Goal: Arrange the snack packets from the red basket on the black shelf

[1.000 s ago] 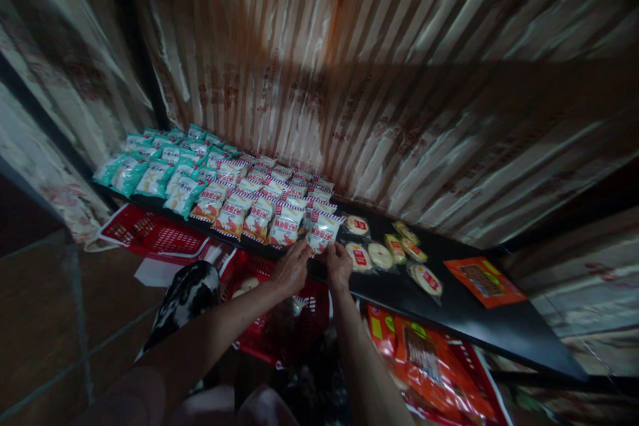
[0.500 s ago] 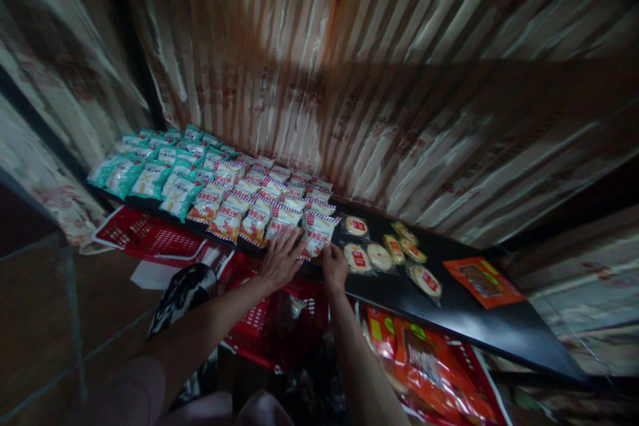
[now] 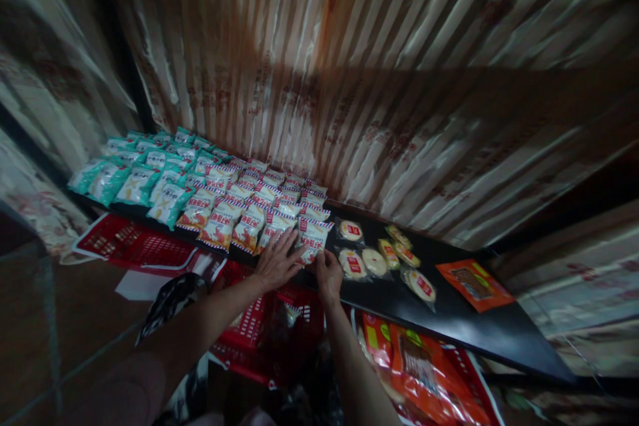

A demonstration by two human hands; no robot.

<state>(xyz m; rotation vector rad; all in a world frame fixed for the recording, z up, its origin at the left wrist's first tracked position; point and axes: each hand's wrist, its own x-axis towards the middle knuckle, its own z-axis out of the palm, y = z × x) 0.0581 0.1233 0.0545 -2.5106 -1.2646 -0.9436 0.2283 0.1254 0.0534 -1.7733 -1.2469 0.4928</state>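
My left hand (image 3: pixel 275 262) lies with its fingers spread over the lower part of a white-and-orange snack bag, its fingertips reaching the edge of the rightmost front snack bag (image 3: pixel 313 237). My right hand (image 3: pixel 329 277) is closed at that bag's lower right corner, with the fingertips partly hidden. More bags (image 3: pixel 217 221) of the same kind stand in rows to the left and behind. Beyond them are teal-and-white snack bags (image 3: pixel 138 184). Right of my right hand lie round wrapped pastries (image 3: pixel 352 265) on the black shelf (image 3: pixel 464 323).
Small yellow packets (image 3: pixel 388 253) and an orange packet (image 3: pixel 476 284) lie farther right on the shelf. Below its front edge are red baskets (image 3: pixel 134 246), one holding large orange packets (image 3: pixel 417 366). A pleated curtain (image 3: pixel 319 80) hangs behind.
The view has shifted slightly, so the shelf and goods appear a little further left and lower. My hands keep nearly the same place at the rightmost front bag.
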